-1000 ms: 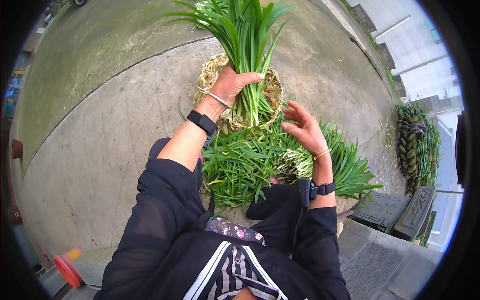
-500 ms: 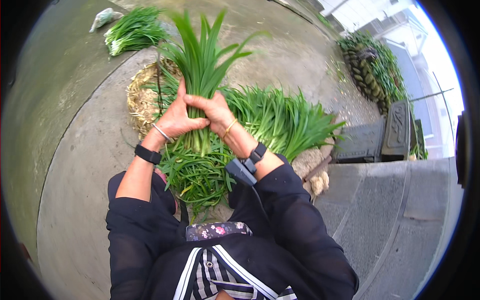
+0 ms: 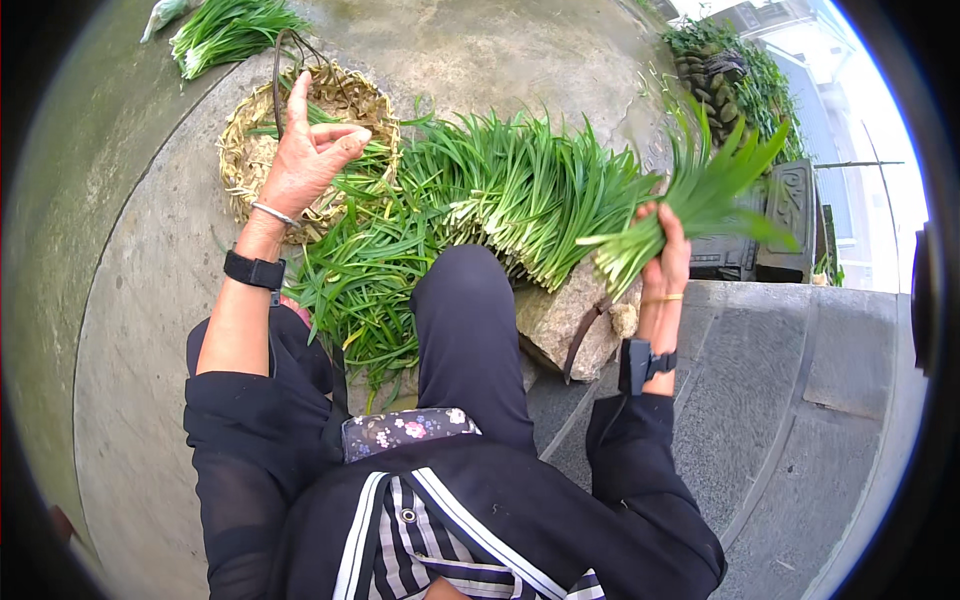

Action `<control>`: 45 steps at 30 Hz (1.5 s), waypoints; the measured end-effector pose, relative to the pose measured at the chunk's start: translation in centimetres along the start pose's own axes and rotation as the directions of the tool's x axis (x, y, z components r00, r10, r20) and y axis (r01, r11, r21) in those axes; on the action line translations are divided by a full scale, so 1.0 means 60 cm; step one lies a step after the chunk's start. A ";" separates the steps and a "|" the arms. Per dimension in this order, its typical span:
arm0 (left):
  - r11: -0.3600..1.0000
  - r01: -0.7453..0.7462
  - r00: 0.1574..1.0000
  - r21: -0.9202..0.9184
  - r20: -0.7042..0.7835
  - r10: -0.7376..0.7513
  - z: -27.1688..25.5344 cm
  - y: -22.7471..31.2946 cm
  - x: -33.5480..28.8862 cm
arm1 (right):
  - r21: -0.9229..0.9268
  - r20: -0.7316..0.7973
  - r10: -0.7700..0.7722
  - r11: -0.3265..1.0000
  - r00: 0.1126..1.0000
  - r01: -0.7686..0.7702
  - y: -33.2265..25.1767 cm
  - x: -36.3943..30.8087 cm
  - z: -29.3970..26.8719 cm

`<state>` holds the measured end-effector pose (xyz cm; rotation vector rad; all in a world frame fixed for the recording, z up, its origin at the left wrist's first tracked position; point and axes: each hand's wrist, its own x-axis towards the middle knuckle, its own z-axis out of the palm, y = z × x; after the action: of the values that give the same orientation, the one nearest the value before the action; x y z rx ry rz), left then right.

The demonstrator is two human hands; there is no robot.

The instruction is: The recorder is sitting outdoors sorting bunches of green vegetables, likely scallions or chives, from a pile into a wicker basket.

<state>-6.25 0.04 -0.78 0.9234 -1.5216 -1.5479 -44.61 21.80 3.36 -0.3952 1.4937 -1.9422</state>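
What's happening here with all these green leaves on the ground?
A person sits outdoors on concrete, sorting long green leafy stalks. The right hand grips a bunch of green stalks, held out to the right side. The left hand is raised, open and empty, above a round woven straw basket. A big pile of the same greens lies in front of the knees, and another small heap lies farther off.

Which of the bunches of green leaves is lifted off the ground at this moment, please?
The bunch of leaves gripped in the right hand, out to the person's right. The big pile and the small far bunch both lie on the concrete ground.
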 end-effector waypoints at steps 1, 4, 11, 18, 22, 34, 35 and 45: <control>1.000 0.008 1.000 0.005 -0.003 -0.008 -0.004 0.000 -0.003 | -0.009 -0.083 0.023 1.000 0.996 -0.024 0.028 -0.007 -0.039; 0.999 0.044 0.999 -0.011 -0.020 -0.044 -0.005 -0.003 -0.003 | -0.053 -0.326 0.088 0.992 0.941 -0.111 0.131 0.008 -0.145; 0.997 0.071 0.997 0.011 -0.030 -0.070 -0.007 -0.008 -0.003 | -0.894 -0.214 -0.194 0.434 0.957 -0.112 0.278 0.125 -0.130; 0.991 0.087 0.996 0.101 -0.029 -0.085 0.001 0.004 0.007 | -0.976 -0.207 -0.235 -0.021 0.950 -0.218 0.328 0.169 -0.138; 0.987 0.112 0.992 0.114 -0.075 -0.104 -0.023 -0.005 -0.014 | -0.945 -0.175 -0.015 -0.278 0.984 -0.172 0.285 0.102 -0.057; 0.984 0.112 0.993 0.138 -0.063 -0.105 -0.027 0.006 -0.006 | -0.934 -0.357 0.090 -0.066 0.930 -0.352 0.248 0.118 -0.171; 0.985 0.110 0.993 0.131 -0.061 -0.103 -0.026 0.007 -0.005 | -0.939 -0.340 0.077 0.021 0.937 -0.343 0.241 0.118 -0.187; 0.982 0.086 0.993 0.168 -0.090 -0.072 -0.041 0.002 -0.010 | -0.995 0.010 -0.491 -0.093 0.871 -0.041 0.184 -0.014 -0.092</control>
<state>-3.76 -0.55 -0.76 1.1447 -1.5940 -1.4310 -43.86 24.91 -8.62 -1.0042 3.2124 -0.5314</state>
